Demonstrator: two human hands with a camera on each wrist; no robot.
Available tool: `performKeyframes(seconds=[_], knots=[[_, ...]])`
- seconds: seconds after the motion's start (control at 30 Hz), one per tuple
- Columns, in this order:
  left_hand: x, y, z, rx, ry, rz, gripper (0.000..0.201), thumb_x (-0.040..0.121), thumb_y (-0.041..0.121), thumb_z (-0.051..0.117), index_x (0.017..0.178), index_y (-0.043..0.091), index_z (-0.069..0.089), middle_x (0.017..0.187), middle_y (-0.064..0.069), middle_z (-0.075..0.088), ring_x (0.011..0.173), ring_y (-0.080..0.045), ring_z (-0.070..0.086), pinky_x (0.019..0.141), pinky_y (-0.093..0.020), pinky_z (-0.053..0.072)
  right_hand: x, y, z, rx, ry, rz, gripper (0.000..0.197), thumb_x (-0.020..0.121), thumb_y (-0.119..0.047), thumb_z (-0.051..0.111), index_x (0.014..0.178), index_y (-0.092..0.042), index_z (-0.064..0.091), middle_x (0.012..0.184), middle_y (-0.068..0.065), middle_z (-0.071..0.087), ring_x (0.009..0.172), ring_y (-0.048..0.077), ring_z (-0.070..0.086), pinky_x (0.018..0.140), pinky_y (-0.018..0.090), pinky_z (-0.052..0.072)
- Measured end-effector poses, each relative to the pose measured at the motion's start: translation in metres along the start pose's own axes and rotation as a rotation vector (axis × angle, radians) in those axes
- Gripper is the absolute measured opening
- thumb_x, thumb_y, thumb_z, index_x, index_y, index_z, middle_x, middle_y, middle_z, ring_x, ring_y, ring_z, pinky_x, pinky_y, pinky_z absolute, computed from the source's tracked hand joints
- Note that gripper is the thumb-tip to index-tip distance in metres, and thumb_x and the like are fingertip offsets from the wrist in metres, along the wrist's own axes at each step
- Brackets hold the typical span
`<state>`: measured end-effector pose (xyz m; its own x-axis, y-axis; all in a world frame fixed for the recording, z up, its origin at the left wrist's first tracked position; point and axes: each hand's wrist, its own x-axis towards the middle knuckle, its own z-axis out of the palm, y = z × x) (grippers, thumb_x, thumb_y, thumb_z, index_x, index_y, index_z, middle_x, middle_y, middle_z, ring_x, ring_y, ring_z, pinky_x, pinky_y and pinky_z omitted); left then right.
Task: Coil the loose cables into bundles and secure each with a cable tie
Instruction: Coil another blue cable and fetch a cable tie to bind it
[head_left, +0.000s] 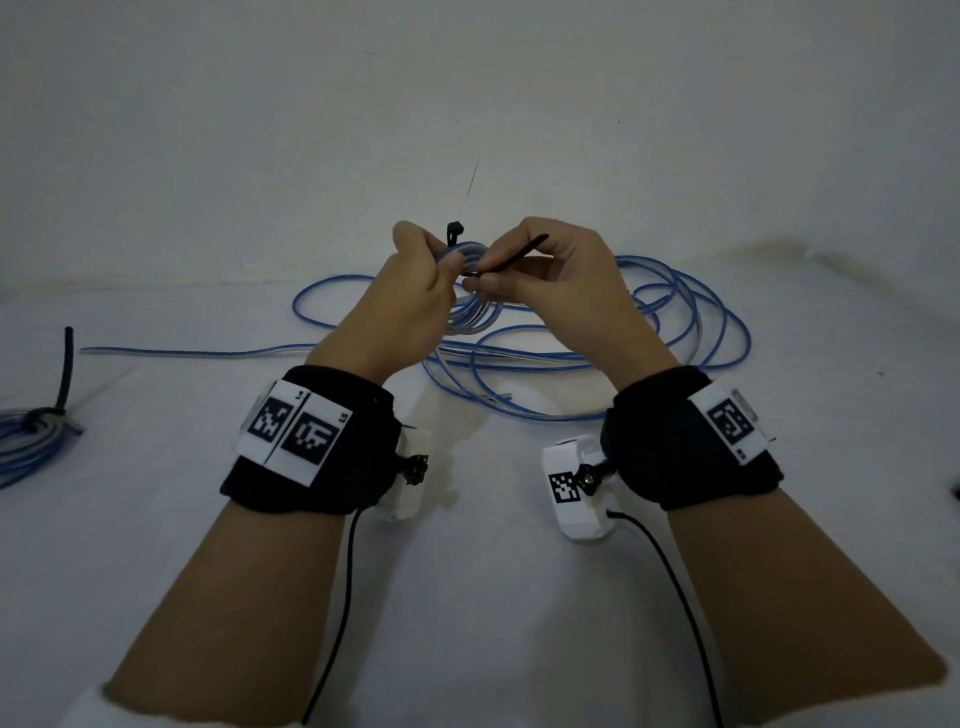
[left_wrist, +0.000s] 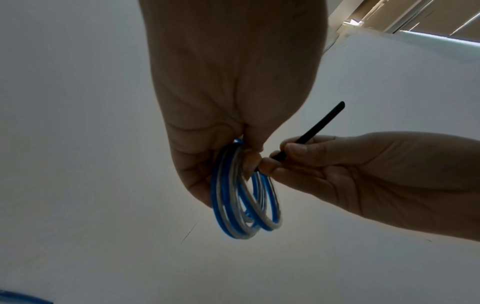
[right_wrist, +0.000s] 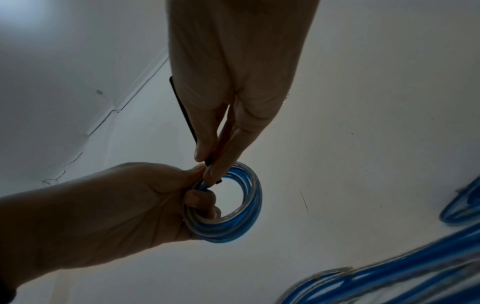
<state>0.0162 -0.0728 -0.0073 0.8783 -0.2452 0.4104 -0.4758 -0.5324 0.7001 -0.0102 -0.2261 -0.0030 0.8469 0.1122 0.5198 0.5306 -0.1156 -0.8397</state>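
Observation:
A small coil of blue-and-clear cable (head_left: 475, 306) (left_wrist: 244, 205) (right_wrist: 233, 207) is held up above the white surface. My left hand (head_left: 415, 280) (right_wrist: 145, 203) grips one side of the coil, fingers curled through it. A black cable tie (head_left: 511, 254) (left_wrist: 314, 127) (right_wrist: 182, 107) passes at the coil's top. My right hand (head_left: 550, 275) (left_wrist: 337, 170) pinches its strip between thumb and forefinger, right beside the left fingertips. The tie's head (head_left: 454, 231) sticks up behind the left hand.
Loose loops of blue cable (head_left: 649, 332) (right_wrist: 415, 273) lie spread on the white surface behind and right of my hands. A tied blue bundle (head_left: 31, 436) with a black tie tail lies at the left edge. A white wall stands behind.

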Motion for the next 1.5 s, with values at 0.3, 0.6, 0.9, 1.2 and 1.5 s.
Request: performKeyframes(seconds=[0.3,0.6,0.9,1.2,1.5], knots=[[-0.002,-0.001,-0.003,0.041,0.013,0.114,0.014,0.101,0.024,0.031,0.094,0.013,0.037,0.077,-0.011,0.052,0.062,-0.017,0.040,0.057,-0.033,0.031,-0.001,-0.010,0.000,0.119,0.056,0.038,0.016,0.097,-0.010,0.047,0.086,-0.005,0.058,0.084,0.017,0.065,0.063,0.020,0.065,0.060,0.028,0.055],[-0.002,0.004,-0.001,0.109,0.045,0.220,0.014,0.100,0.025,0.032,0.094,0.014,0.039,0.079,-0.008,0.051,0.061,-0.013,0.040,0.053,-0.026,0.029,-0.001,-0.012,0.001,0.237,0.062,0.181,0.011,0.093,-0.004,0.051,0.084,-0.009,0.053,0.063,0.010,0.056,0.038,0.008,0.034,0.042,0.020,0.026],[-0.001,-0.002,-0.002,0.150,0.072,0.225,0.012,0.100,0.022,0.033,0.100,0.013,0.041,0.082,-0.005,0.049,0.069,-0.017,0.040,0.055,-0.019,0.028,0.000,-0.017,-0.003,0.220,0.021,0.362,0.019,0.089,-0.005,0.053,0.070,-0.007,0.055,0.062,0.008,0.053,0.044,0.014,0.036,0.044,0.020,0.033],[-0.002,0.000,-0.001,0.170,0.064,0.265,0.016,0.100,0.021,0.033,0.102,0.009,0.043,0.083,-0.005,0.049,0.066,-0.010,0.040,0.055,-0.014,0.030,0.001,-0.014,-0.002,0.260,0.045,0.368,0.022,0.090,-0.003,0.051,0.068,-0.005,0.054,0.066,0.011,0.050,0.043,0.012,0.033,0.042,0.019,0.031],[-0.001,-0.002,-0.002,0.228,0.018,0.294,0.018,0.100,0.022,0.034,0.106,0.009,0.045,0.087,-0.011,0.051,0.073,-0.019,0.040,0.058,-0.012,0.030,0.001,-0.014,-0.005,0.323,0.067,0.382,0.024,0.091,-0.004,0.051,0.067,-0.004,0.054,0.058,0.006,0.051,0.038,0.007,0.031,0.040,0.018,0.024]])
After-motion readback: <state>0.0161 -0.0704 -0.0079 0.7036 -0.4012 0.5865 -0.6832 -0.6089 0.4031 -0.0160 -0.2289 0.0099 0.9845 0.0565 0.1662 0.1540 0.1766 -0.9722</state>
